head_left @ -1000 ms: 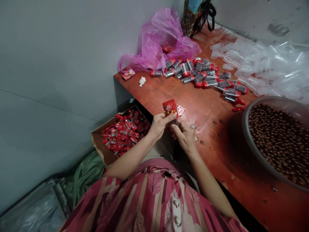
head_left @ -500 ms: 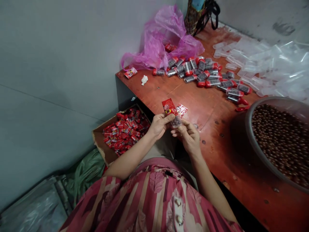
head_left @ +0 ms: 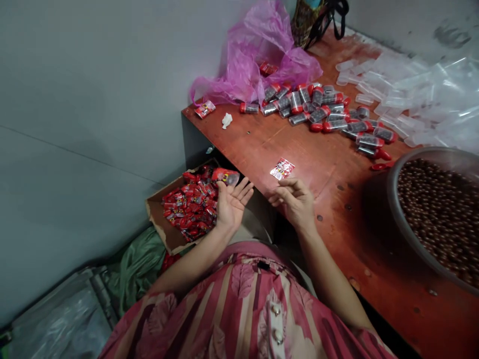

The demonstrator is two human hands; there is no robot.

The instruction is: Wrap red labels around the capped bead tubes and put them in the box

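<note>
My left hand is open, palm up and fingers spread, at the near edge of the table. Just beyond its thumb, a red packet with dark contents is over the far right corner of a cardboard box, apart from the palm. Several similar red packets fill the box. My right hand is over the table edge, its fingers curled and thumb near the forefinger, with nothing visible in them. Directly beyond those fingers, a shiny red-and-white printed packet lies on the table.
Small clear tubes with red caps and dark contents lie heaped on the red table. At right stands a grey tub of brown beads. Behind are clear empty tubes and a pink plastic bag. A wall rises at left.
My left hand has moved left and opened, letting go of the red packet, which is now over the box. My right hand has let go of it too and stays near the table edge.
</note>
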